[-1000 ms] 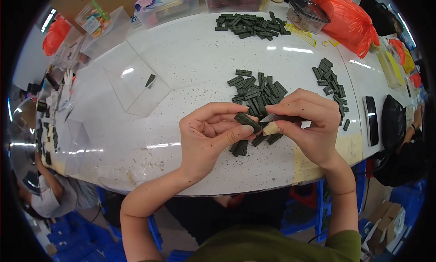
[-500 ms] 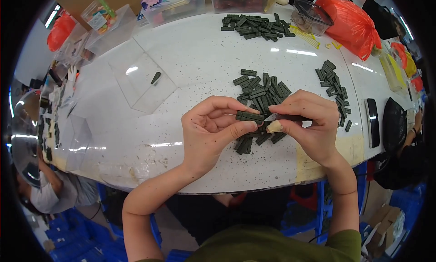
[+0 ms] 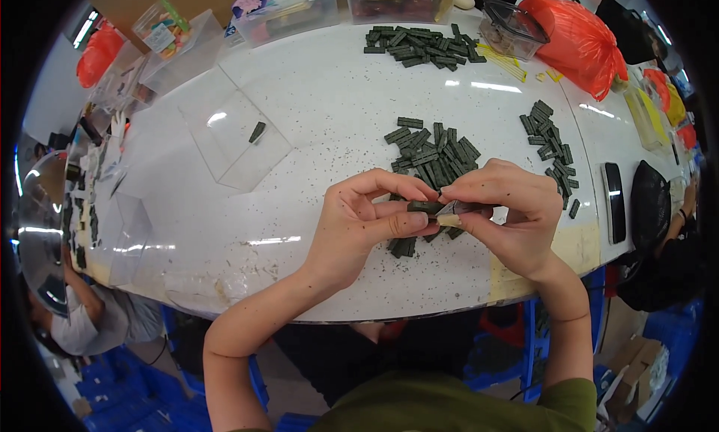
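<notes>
My left hand [image 3: 341,226] pinches a small dark green grooved block [image 3: 425,207] between thumb and fingers, above the front of a pile of like blocks [image 3: 438,151]. Closed round a small knife, my right hand [image 3: 517,215] brings its silver blade [image 3: 458,207] to the block's right end; the handle is mostly hidden by the fingers. A pale yellowish wrap [image 3: 449,221] covers the tip of my right thumb. Whether the blade cuts into the block, I cannot tell.
A clear plastic tray [image 3: 243,179] with one dark piece [image 3: 257,132] lies left. More blocks are heaped at the back [image 3: 423,44] and right [image 3: 550,144]. A phone [image 3: 614,202], red bag [image 3: 577,43] and clear boxes [image 3: 284,16] edge the white table [image 3: 187,237]. Dark crumbs dot it.
Both hands have turned slightly, and my left hand has shifted a little right. The block's face has tipped out of sight, and the blade now shows more of its flat side.
</notes>
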A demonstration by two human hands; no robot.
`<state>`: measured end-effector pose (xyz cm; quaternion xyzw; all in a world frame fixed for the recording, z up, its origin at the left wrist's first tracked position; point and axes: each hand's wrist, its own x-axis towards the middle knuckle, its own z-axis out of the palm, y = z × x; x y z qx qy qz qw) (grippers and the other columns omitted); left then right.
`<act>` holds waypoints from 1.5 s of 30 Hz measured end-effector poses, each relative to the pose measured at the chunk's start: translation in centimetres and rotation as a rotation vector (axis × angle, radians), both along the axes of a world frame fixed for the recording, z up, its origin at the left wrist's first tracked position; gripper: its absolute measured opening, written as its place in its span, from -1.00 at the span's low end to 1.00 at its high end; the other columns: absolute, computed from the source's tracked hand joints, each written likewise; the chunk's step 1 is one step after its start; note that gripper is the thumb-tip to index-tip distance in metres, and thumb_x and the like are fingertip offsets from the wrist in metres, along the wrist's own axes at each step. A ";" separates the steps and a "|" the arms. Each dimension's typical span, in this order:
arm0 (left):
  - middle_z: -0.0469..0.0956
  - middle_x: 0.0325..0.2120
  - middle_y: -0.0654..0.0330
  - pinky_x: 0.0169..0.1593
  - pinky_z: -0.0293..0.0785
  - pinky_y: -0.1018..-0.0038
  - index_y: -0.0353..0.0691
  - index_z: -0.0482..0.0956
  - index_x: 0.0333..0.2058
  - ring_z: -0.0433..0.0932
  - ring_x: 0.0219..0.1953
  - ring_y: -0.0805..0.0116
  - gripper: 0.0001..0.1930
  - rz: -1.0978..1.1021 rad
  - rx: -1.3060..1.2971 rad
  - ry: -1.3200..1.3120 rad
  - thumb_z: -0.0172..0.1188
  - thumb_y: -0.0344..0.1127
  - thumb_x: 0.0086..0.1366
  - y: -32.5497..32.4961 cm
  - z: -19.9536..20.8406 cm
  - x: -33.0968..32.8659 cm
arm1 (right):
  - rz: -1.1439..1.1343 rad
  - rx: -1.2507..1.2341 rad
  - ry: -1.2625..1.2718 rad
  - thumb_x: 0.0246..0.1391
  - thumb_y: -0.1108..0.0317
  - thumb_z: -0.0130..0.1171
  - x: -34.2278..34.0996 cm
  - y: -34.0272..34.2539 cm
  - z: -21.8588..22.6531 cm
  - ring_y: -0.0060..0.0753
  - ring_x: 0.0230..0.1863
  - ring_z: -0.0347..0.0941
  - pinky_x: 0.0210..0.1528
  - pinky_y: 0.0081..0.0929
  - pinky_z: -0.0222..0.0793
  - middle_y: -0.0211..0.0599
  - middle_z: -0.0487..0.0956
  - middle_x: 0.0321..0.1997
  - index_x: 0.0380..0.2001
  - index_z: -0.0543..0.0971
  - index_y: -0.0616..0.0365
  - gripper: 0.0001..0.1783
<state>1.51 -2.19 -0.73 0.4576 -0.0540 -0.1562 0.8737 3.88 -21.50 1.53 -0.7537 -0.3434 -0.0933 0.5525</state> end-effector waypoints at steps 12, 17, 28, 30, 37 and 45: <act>0.54 -0.45 0.15 -0.23 0.57 0.54 -0.34 0.44 -0.08 0.60 -0.36 0.32 -0.66 -0.308 -0.113 0.248 0.17 -0.57 0.13 1.1 0.2 1.1 | -0.002 -0.039 -0.106 -0.45 0.68 0.25 0.1 0.1 0.1 -0.60 -0.53 0.29 -0.55 -0.74 0.21 -0.28 0.59 -0.36 -0.37 0.66 0.22 -0.61; 0.54 -0.45 0.17 -0.21 0.53 0.60 -0.33 0.42 -0.02 0.57 -0.37 0.41 -0.59 -0.126 0.043 0.158 0.16 -0.60 0.11 0.7 0.3 0.7 | -0.069 -0.082 -0.071 -0.43 0.66 0.28 -0.1 0.1 0.4 -0.61 -0.53 0.30 -0.55 -0.74 0.21 -0.32 0.56 -0.38 -0.36 0.66 0.20 -0.61; 0.58 -0.30 0.12 -0.16 0.46 0.69 -0.34 0.45 0.01 0.54 -0.31 0.51 -0.56 -0.079 0.090 0.023 0.12 -0.67 0.10 0.2 0.1 0.3 | -0.074 -0.135 -0.042 -0.37 0.62 0.33 -0.4 -0.3 0.1 -0.61 -0.54 0.30 -0.54 -0.74 0.21 -0.33 0.55 -0.40 -0.35 0.65 0.21 -0.66; 0.58 -0.26 0.10 -0.15 0.47 0.69 -0.35 0.45 0.01 0.54 -0.29 0.50 -0.56 -0.097 0.097 0.026 0.12 -0.67 0.10 0.2 0.2 0.3 | -0.075 -0.154 -0.071 -0.36 0.62 0.33 -0.4 -0.3 0.1 -0.60 -0.54 0.30 -0.55 -0.73 0.20 -0.33 0.55 -0.40 -0.36 0.65 0.21 -0.67; 0.58 -0.22 0.08 -0.13 0.46 0.69 -0.35 0.46 0.00 0.54 -0.27 0.50 -0.56 -0.109 0.039 0.028 0.10 -0.70 0.09 0.2 -0.2 0.2 | -0.064 -0.132 -0.070 -0.35 0.59 0.35 -0.5 0.0 0.1 -0.59 -0.55 0.30 -0.56 -0.72 0.19 -0.33 0.55 -0.41 -0.36 0.65 0.22 -0.68; 0.57 -0.19 0.07 -0.11 0.46 0.69 -0.35 0.48 -0.02 0.53 -0.24 0.51 -0.56 -0.089 0.099 0.026 0.08 -0.72 0.07 0.2 0.0 0.2 | -0.058 -0.152 -0.093 -0.35 0.55 0.36 -0.5 0.1 -0.1 -0.58 -0.56 0.29 -0.56 -0.71 0.18 -0.33 0.54 -0.42 -0.37 0.65 0.22 -0.69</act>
